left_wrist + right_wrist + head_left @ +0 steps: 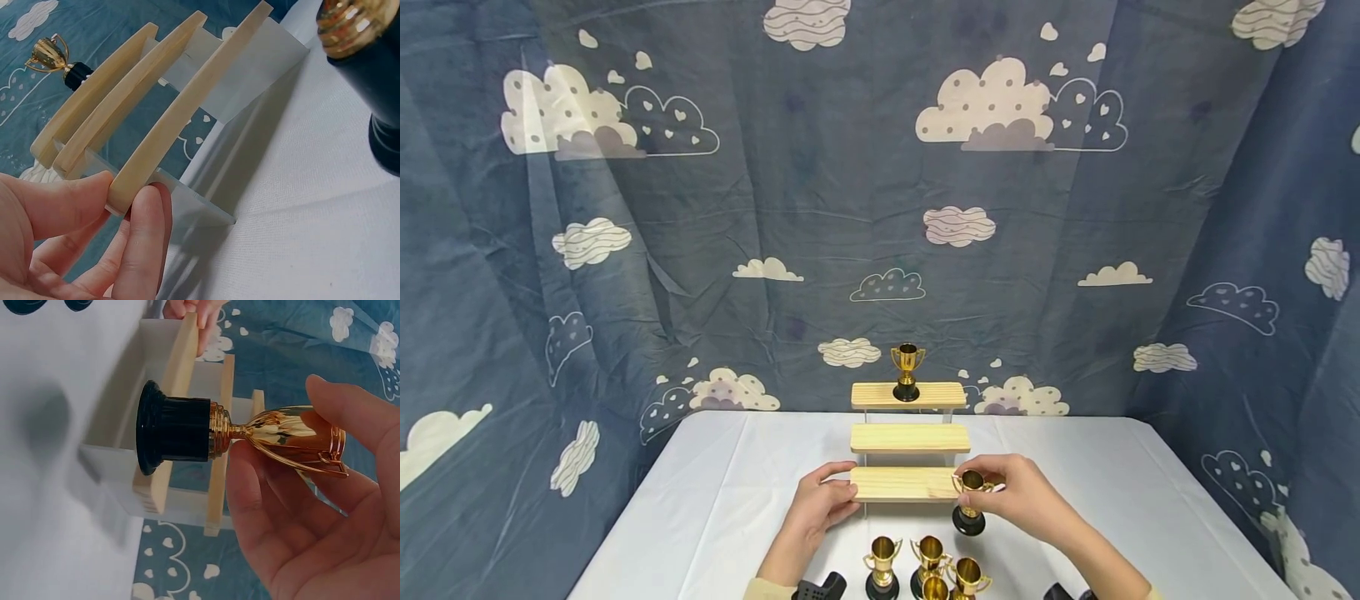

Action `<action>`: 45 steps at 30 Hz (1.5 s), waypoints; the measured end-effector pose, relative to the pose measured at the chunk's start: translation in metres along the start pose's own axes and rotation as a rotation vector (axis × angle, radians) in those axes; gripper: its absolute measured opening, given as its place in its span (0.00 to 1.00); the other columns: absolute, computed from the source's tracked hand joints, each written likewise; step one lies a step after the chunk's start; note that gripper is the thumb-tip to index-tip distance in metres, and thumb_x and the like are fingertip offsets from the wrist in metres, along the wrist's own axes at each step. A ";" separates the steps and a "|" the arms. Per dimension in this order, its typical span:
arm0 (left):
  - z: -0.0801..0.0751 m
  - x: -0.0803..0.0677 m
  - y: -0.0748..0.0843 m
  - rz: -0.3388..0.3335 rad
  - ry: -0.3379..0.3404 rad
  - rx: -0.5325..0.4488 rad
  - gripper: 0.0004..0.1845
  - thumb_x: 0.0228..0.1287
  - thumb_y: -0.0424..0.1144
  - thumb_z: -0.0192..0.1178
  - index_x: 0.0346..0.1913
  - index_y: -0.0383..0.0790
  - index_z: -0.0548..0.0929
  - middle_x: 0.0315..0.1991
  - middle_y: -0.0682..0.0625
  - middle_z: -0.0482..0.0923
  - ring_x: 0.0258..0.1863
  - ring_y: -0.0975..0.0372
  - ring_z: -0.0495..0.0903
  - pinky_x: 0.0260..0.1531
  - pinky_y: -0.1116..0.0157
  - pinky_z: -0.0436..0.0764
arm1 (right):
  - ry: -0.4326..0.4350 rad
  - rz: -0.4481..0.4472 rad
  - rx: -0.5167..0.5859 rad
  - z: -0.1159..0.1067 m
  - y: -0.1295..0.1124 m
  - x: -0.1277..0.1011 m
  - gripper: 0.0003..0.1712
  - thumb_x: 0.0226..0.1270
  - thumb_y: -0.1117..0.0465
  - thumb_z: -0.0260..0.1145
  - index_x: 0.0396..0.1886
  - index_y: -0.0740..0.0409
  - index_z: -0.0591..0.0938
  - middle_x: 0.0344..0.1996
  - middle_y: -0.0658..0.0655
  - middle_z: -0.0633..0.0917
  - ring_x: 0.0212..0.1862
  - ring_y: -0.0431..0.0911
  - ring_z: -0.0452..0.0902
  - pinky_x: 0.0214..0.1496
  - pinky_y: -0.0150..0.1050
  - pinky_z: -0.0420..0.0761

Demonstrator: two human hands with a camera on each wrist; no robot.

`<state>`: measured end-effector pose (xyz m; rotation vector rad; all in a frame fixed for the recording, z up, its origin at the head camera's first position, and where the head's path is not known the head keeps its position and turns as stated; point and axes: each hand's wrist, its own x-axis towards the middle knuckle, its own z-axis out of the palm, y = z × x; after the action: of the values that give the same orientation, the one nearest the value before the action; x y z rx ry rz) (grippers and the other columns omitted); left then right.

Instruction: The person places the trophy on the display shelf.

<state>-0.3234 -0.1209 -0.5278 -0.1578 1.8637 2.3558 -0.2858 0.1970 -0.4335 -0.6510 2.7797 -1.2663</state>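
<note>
A three-step wooden shelf (904, 484) stands on the white table (715, 500). One gold trophy (907, 372) with a black base is on its top step. My left hand (838, 487) pinches the left end of the lowest plank (187, 106) between thumb and fingers (140, 225). My right hand (981, 479) holds another gold trophy (970, 502) by its cup (294, 434), upright, beside the right end of the lowest step. Its black base (172, 428) seems slightly above the cloth. The middle step (910, 438) is bare.
Several more gold trophies (925, 567) stand in a cluster at the table's near edge between my forearms. A blue cloud-print curtain (880, 208) hangs behind and to both sides. White cloth lies left and right of the shelf.
</note>
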 end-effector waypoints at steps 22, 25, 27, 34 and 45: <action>0.003 -0.004 -0.001 0.012 0.009 -0.018 0.27 0.55 0.23 0.64 0.61 0.29 0.78 0.33 0.44 0.82 0.29 0.60 0.84 0.35 0.64 0.87 | 0.086 -0.062 -0.041 -0.008 -0.025 0.028 0.15 0.60 0.51 0.76 0.47 0.43 0.87 0.37 0.40 0.86 0.43 0.39 0.82 0.45 0.39 0.84; 0.003 -0.003 -0.002 0.015 0.008 -0.023 0.28 0.55 0.23 0.64 0.62 0.28 0.77 0.33 0.44 0.82 0.28 0.61 0.84 0.35 0.64 0.88 | 0.084 -0.067 -0.033 -0.008 -0.028 0.030 0.15 0.60 0.51 0.76 0.47 0.41 0.87 0.39 0.40 0.86 0.43 0.40 0.82 0.46 0.41 0.84; 0.002 -0.003 -0.002 0.010 0.010 -0.029 0.29 0.54 0.22 0.65 0.62 0.28 0.77 0.32 0.45 0.81 0.28 0.61 0.84 0.35 0.64 0.88 | 0.085 -0.073 -0.031 -0.007 -0.029 0.032 0.16 0.60 0.50 0.76 0.48 0.40 0.87 0.40 0.40 0.86 0.43 0.40 0.82 0.46 0.41 0.84; 0.000 -0.003 -0.001 0.006 0.009 -0.013 0.30 0.54 0.23 0.65 0.63 0.28 0.77 0.33 0.45 0.80 0.28 0.60 0.85 0.35 0.63 0.88 | 0.094 -0.090 -0.027 -0.007 -0.035 0.038 0.20 0.60 0.47 0.76 0.51 0.41 0.87 0.41 0.40 0.86 0.44 0.39 0.82 0.49 0.44 0.83; -0.002 -0.004 -0.001 0.010 -0.019 -0.007 0.29 0.57 0.23 0.63 0.64 0.27 0.74 0.34 0.44 0.86 0.32 0.57 0.87 0.38 0.60 0.88 | 0.102 -0.080 -0.011 -0.003 -0.045 0.047 0.19 0.60 0.50 0.76 0.52 0.39 0.87 0.44 0.40 0.86 0.48 0.41 0.82 0.49 0.43 0.84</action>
<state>-0.3193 -0.1229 -0.5290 -0.1266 1.8527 2.3622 -0.3129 0.1550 -0.3923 -0.7253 2.8712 -1.3362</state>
